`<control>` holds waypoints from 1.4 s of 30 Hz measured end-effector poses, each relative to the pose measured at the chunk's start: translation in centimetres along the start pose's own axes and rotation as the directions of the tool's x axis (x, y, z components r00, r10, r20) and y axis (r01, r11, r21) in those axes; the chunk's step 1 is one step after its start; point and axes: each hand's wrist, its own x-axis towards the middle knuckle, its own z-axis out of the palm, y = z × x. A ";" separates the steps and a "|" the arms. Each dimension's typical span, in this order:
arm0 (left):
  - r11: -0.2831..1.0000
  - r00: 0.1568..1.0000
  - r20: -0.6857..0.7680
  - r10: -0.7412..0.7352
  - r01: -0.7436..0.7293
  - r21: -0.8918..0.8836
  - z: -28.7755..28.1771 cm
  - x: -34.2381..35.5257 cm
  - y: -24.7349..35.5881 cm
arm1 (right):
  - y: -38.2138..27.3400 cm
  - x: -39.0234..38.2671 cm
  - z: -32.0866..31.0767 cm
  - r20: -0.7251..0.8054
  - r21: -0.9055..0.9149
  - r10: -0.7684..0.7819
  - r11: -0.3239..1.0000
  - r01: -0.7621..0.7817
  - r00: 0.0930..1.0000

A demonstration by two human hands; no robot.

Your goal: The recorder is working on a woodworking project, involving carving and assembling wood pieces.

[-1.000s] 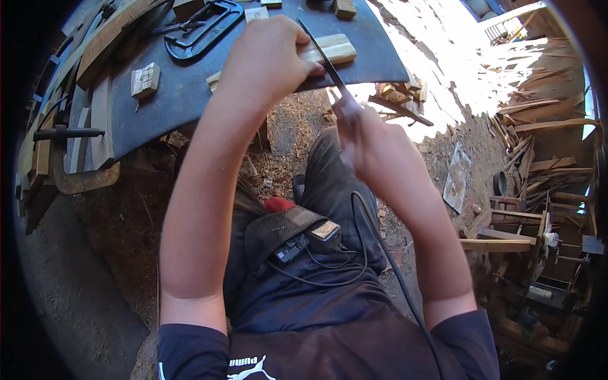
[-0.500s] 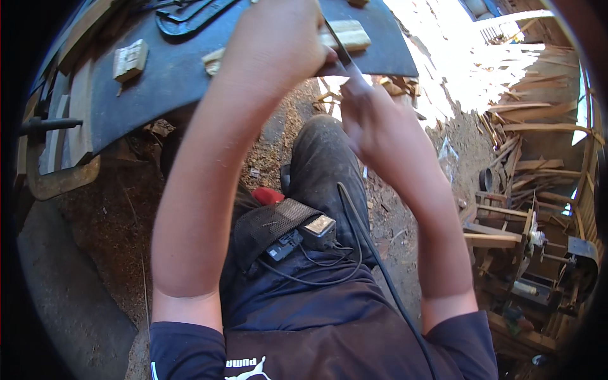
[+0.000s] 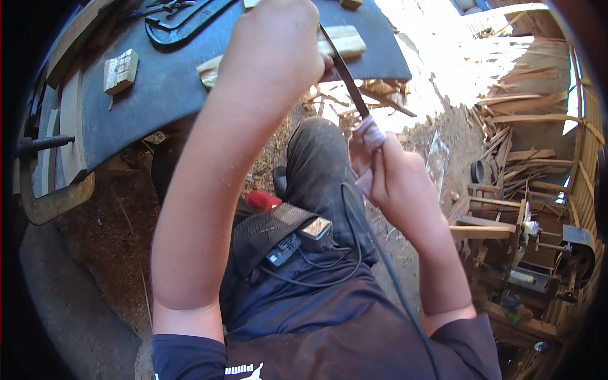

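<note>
My left hand [image 3: 288,47] is closed over a wooden stick [image 3: 347,42] that lies near the edge of the dark tabletop; most of its fingers are hidden behind its own back. A long, narrow, dark metal blade [image 3: 345,73] runs from beside this hand down to my right hand [image 3: 399,168]. Light cloth [image 3: 368,133] wraps the blade's lower end, and my right fingers are closed round it, past the table's edge. Whether the blade touches the stick cannot be made out.
A small wood block [image 3: 120,71] and a dark C-clamp [image 3: 174,31] lie on the tabletop [image 3: 152,85]. Another clamp [image 3: 60,199] grips boards at the left edge. Scrap wood [image 3: 532,117] and a machine [image 3: 538,272] stand at right. A cable [image 3: 386,266] crosses my lap.
My right hand has moved down and to the right, drawing away from my left hand. More of the dark blade shows between them. My left hand has stayed nearly in place.
</note>
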 end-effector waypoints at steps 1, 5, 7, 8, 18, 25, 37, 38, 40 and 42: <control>1.000 1.000 -0.028 -0.006 0.006 0.001 0.5 0.3 0.2 | -0.1 0.5 -0.4 0.034 -0.010 0.062 0.998 -0.061 0.998; 0.994 0.989 0.129 -0.073 0.082 -0.066 -1.2 0.6 0.8 | 0.1 4.0 1.6 -0.017 0.002 0.066 0.998 -0.066 0.998; 0.998 0.995 0.099 -0.016 0.022 -0.060 0.4 0.4 -0.1 | 0.0 0.4 0.8 -0.049 0.033 0.008 0.999 -0.007 0.999; 1.000 1.000 0.030 -0.005 0.004 0.029 1.1 0.5 -0.9 | 0.1 -1.3 0.7 -0.027 0.069 0.045 0.997 -0.043 0.999; 0.995 0.992 0.070 -0.101 0.098 0.034 -0.2 1.2 1.0 | -0.6 1.8 -0.7 -0.045 -0.006 -0.011 1.000 0.011 0.999; 0.992 0.976 0.178 -0.128 0.128 0.010 -0.6 0.5 0.4 | 0.3 -2.7 0.6 -0.011 0.156 0.124 0.980 -0.120 0.992; 0.995 0.953 0.287 -0.095 0.101 -0.006 -2.3 1.9 2.2 | 0.2 4.2 0.2 -0.018 0.021 0.110 0.994 -0.110 0.994; 0.996 0.950 0.302 -0.077 0.088 -0.025 -0.7 2.3 2.2 | 1.2 5.4 0.7 -0.041 -0.063 0.130 0.989 -0.133 0.991; 0.999 0.984 0.174 -0.039 0.035 0.023 -1.0 1.2 0.3 | -1.7 1.6 0.7 -0.019 -0.001 0.088 0.996 -0.088 0.996; 0.991 0.967 0.226 -0.118 0.128 -0.030 -1.2 0.8 1.6 | -1.4 -2.7 0.8 -0.108 0.192 0.172 0.970 -0.150 0.979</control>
